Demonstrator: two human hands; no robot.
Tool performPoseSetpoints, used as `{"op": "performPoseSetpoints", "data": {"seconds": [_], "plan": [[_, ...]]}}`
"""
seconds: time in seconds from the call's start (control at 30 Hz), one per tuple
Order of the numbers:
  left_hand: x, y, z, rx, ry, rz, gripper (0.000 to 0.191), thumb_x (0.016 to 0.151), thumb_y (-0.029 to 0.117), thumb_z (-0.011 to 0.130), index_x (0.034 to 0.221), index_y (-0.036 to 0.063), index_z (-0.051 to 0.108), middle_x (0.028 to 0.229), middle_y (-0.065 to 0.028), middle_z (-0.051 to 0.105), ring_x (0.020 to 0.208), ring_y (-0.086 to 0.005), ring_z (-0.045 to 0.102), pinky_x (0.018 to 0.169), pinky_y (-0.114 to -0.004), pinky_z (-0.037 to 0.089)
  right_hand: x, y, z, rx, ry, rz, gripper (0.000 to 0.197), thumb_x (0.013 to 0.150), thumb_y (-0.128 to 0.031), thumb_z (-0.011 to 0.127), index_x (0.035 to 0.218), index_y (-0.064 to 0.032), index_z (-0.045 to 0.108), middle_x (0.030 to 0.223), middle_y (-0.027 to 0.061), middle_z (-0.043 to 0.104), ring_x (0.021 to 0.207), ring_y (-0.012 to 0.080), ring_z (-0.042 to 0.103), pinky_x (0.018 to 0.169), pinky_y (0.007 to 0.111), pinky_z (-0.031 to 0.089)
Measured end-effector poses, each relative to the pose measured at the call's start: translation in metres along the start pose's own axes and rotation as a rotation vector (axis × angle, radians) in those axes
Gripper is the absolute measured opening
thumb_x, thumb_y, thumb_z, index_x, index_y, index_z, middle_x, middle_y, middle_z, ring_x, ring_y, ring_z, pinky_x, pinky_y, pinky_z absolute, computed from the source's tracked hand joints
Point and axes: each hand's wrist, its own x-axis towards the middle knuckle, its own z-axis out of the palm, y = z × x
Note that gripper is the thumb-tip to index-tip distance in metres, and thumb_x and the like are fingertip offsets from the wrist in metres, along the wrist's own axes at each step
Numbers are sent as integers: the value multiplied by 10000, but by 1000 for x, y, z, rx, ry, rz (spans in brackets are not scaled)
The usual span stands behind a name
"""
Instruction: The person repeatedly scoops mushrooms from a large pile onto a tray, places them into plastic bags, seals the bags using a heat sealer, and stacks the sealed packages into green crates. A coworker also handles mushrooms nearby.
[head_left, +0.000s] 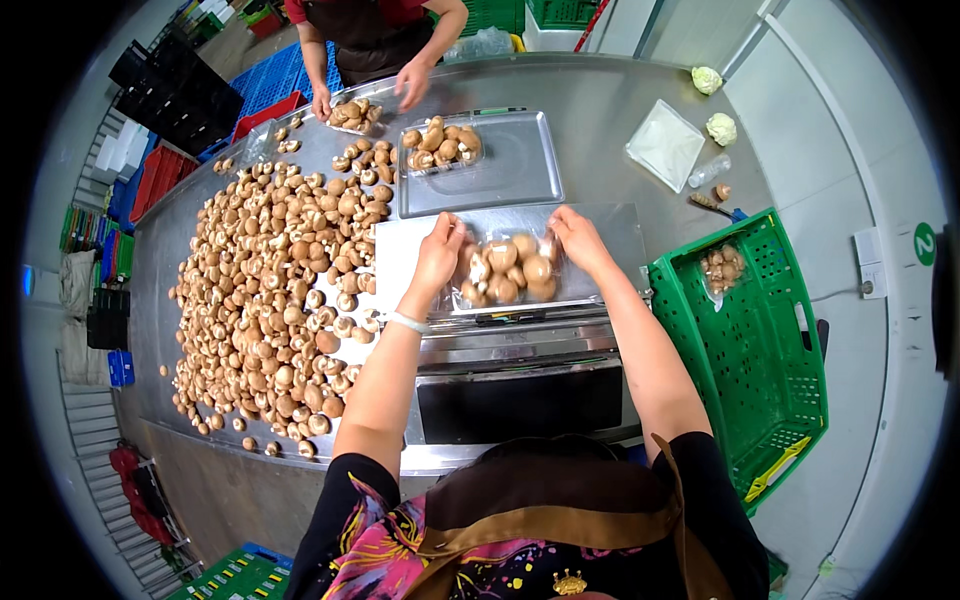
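Observation:
A tray of shiitake mushrooms (510, 268) sits before me on the flat metal top of a wrapping machine (611, 225). Clear plastic film lies over and around the mushrooms and catches the light. At the tray's left side, my left hand (441, 251) pinches the film between thumb and fingers. My right hand (579, 238) grips the film near the upper right corner. Glare hides most of the film's edges. Beyond my hands, a metal tray (517, 169) holds a clear punnet of mushrooms (444, 144).
Loose shiitake mushrooms (277, 300) are heaped left on the steel table (600, 90). Across it, a co-worker's hand (321, 103) holds a filled punnet (355, 116). At right, a green crate (772, 375) contains a wrapped pack (722, 270). Cauliflowers (721, 129) and a brush (709, 202) lie farther back.

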Motion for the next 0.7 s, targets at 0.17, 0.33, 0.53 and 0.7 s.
{"op": "performPoseSetpoints", "data": {"seconds": [0.17,0.33,0.53,0.7], "plan": [[-8,31,-27,-84,-406,-339,515,900,377,700,1204,-13,557,821,-27,639,785,-101,571,718,-232,458,-12,-12,-9,7,-367,149,534,885,-505,645,955,22,689,776,76,671,724,179,589,705,302,470],[-24,33,-26,-34,-296,-327,512,923,468,643,1121,-3,617,847,-17,631,783,-115,558,749,-242,450,-43,-9,-1,96,-131,-43,615,913,-572,564,971,31,670,819,72,668,777,169,594,743,291,471],[-66,44,-20,46,-259,-396,638,916,629,541,679,40,596,575,9,468,533,-101,413,506,-255,339,-82,-31,-12,315,-223,86,604,954,-559,508,751,2,607,679,13,549,652,120,464,639,295,413],[-150,67,-9,-277,-227,-424,686,944,635,474,853,0,716,578,26,514,454,-77,347,440,-255,264,-163,-58,-22,309,-225,174,625,958,-559,500,666,-13,586,627,7,533,627,109,439,612,303,407]]}}
